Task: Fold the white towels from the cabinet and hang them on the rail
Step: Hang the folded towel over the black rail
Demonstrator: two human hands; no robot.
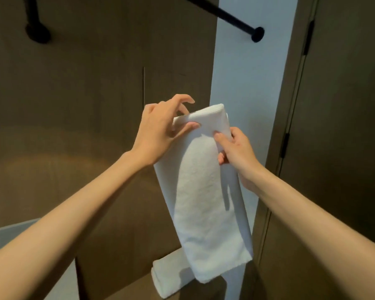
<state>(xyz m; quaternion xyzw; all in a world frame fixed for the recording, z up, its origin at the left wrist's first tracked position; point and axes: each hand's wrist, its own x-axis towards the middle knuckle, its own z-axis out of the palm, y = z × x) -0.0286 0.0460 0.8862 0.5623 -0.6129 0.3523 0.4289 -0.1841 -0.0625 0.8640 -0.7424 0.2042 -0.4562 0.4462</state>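
The fingers (179, 98) of the left hand (158, 128) are curled over the top of the white towel (204, 202). The thumb lies flat on the front of the upper fold and pinches it against the fingers behind, while the index finger stands lifted, apart from the cloth. The right hand (236, 152) grasps the right edge of the same towel, a little lower: its thumb presses on the front and the other fingers go behind the cloth (they are mostly hidden there). Both forearms are bare and reach in from the bottom corners.

The white towel is folded into a long narrow band and hangs straight down in the air from the two hands, in front of a pale wall strip (247, 83). It touches no rail.

Lower down, a second towel (167, 278), also white and folded, lies on a brown surface, and the hanging end of the first one partly covers it.

The black rail (225, 15) runs high above the hands, well apart from them, and ends in a round mount (257, 34) on the pale wall. Brown panels (74, 83) fill the left side, and a brown door (344, 126) with dark hinges stands at the right.
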